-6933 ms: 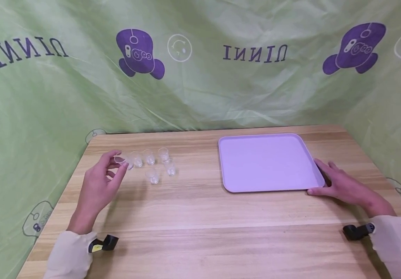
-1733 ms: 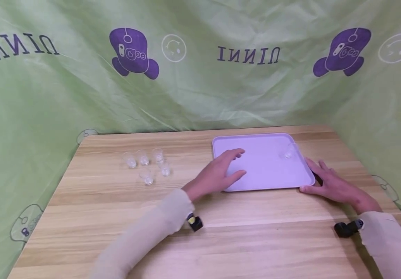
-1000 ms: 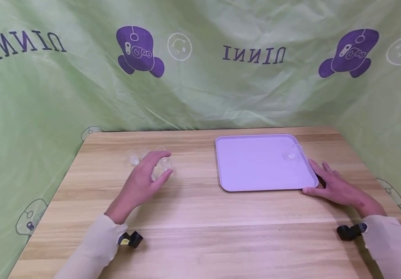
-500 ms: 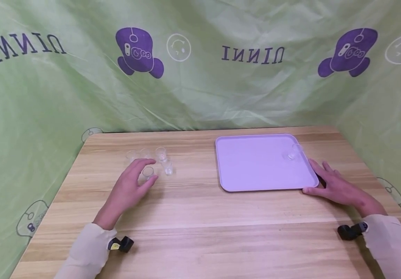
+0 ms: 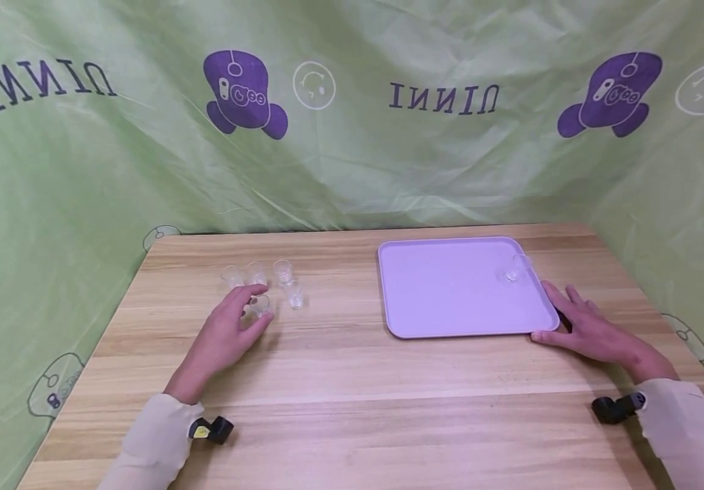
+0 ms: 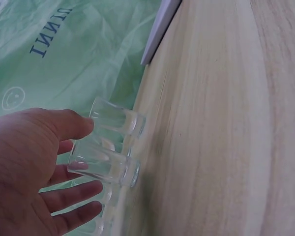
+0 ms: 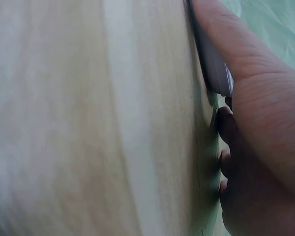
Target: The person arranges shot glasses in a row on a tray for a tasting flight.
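Head view: near glass [image 5: 260, 306] upright on the table [image 5: 352, 401], left part, set between thumb and forefinger of the left hand [image 5: 223, 333]. It lies off the palm's right, at the fingertips, mouth up, long axis vertical. Thumb and forefinger bent in an arc, one to each side of it. Left hand clearly the nearer; right hand [image 5: 590, 330] well apart, across the table. Four more glasses [image 5: 294, 294] just beyond and to the right of the near glass, loosely grouped. Tray [image 5: 449, 292] farther right; one glass on it, the tray glass [image 5: 513, 271], toward its right edge. Right hand at the tray's near right corner, thumb along the near edge, forefinger along the right edge, both fairly straight. Green cloth [image 5: 352, 163] behind.

Left wrist view: picture turned sideways, so the near glass runs across it, base to the table, rim toward the hand. Thumb tip close by the rim; other fingers reach past on the far side, lightly bent. Contact not clear; cannot tell if the glass is pinched. A second glass just behind, in line.

Right wrist view: thumb against the tray's edge, remaining fingers low by the table, dim. No glass in this view.
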Demonstrator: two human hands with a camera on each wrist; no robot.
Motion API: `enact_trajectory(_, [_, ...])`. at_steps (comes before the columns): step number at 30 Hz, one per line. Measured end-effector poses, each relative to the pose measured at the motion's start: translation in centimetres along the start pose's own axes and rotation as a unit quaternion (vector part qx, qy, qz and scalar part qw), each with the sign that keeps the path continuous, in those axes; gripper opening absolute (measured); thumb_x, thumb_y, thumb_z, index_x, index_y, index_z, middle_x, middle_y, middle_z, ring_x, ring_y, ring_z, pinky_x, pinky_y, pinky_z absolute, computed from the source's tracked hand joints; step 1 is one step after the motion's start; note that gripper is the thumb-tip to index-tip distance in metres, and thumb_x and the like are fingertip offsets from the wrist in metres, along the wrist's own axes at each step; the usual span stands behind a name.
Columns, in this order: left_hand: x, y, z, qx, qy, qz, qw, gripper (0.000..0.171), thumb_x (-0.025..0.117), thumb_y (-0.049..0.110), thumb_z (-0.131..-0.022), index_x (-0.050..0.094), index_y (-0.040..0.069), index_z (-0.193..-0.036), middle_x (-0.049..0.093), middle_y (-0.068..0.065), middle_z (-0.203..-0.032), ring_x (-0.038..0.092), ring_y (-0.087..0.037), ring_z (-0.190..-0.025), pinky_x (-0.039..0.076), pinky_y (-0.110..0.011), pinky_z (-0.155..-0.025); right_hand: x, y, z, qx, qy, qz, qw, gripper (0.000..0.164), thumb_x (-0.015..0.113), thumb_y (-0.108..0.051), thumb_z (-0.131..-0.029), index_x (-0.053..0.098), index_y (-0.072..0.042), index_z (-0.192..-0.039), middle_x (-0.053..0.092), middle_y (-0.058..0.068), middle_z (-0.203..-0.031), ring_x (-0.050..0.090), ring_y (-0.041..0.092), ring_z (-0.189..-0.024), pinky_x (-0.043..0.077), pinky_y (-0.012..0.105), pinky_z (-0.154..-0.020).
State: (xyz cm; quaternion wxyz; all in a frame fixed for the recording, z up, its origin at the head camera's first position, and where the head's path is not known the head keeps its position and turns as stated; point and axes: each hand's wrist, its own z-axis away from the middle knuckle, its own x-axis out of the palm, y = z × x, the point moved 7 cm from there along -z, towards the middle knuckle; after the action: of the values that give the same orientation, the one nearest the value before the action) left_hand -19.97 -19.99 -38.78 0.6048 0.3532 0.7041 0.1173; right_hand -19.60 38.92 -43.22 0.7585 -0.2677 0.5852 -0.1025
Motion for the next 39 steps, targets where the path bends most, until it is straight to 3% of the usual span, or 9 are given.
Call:
enact_trajectory(17, [1.0, -1.2, -0.2, -0.027, -0.030, 0.016, 0.9991, 0.052, 0.073, 0.016, -0.098, 0.052, 0.003, -0.144, 0.066, -0.016, -0.119, 0.068, -0.030, -0.096, 0.055, -0.053, -0.089, 0.2, 0.1, 0.2, 0.000, 0.001, -0.005, 1.000, 0.105, 0.070, -0.041, -0.098, -0.006, -0.012, -0.165, 0.004, 0.038, -0.162, -0.017, 0.058, -0.145, -0.018, 0.072, -0.111])
enact_trajectory(28, [1.0, -1.6, -0.3, -0.036, -0.059, 0.025, 0.9973, 0.052, 0.070, 0.015, -0.100, 0.048, 0.001, -0.144, 0.069, -0.017, -0.114, 0.072, -0.033, -0.094, 0.058, -0.053, -0.086, 0.3, 0.2, 0.0, 0.003, 0.000, -0.002, 1.000, 0.104, 0.069, -0.040, -0.099, -0.007, -0.011, -0.164, 0.002, 0.038, -0.162, -0.018, 0.057, -0.146, -0.018, 0.070, -0.112])
enact_trajectory(39, [0.6, -1.7, -0.5, -0.032, -0.061, 0.031, 0.9971, 0.047, 0.070, 0.012, -0.100, 0.050, -0.001, -0.140, 0.071, -0.016, -0.112, 0.073, -0.032, -0.095, 0.059, -0.051, -0.086, 0.4, 0.3, 0.1, 0.000, 0.005, -0.003, 1.000, 0.103, 0.068, -0.039, -0.099, -0.006, -0.011, -0.165, 0.003, 0.038, -0.162, -0.017, 0.056, -0.146, -0.018, 0.069, -0.112])
